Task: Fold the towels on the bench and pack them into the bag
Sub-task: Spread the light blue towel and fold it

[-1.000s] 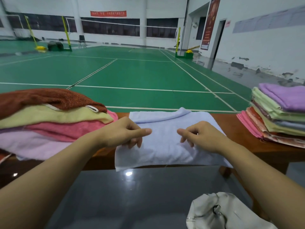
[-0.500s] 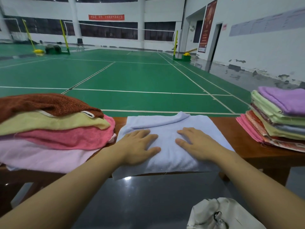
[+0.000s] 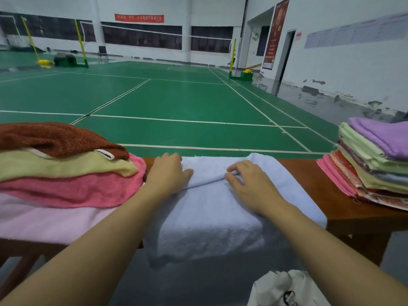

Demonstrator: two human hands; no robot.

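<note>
A light blue towel (image 3: pixel 212 208) lies across the wooden bench (image 3: pixel 309 180), and its near edge hangs over the front. My left hand (image 3: pixel 167 175) rests at the towel's far left corner, with its fingers curled over the far edge. My right hand (image 3: pixel 249 184) sits right of the middle, its bent fingers pinching a raised fold of the towel. A ridge of cloth bunches up between the two hands. The white bag (image 3: pixel 284 288) lies on the dark floor at the bottom right, partly out of frame.
A loose pile of towels (image 3: pixel 66 173), brown, yellow, pink and pale pink, fills the bench's left end. A neat stack of folded cloths (image 3: pixel 375 164) with a purple one on top stands at the right end. Beyond the bench stretches a green court.
Both hands went from lying flat on the middle of the towel to its far edge, where their fingers now curl and the cloth bunches between them.
</note>
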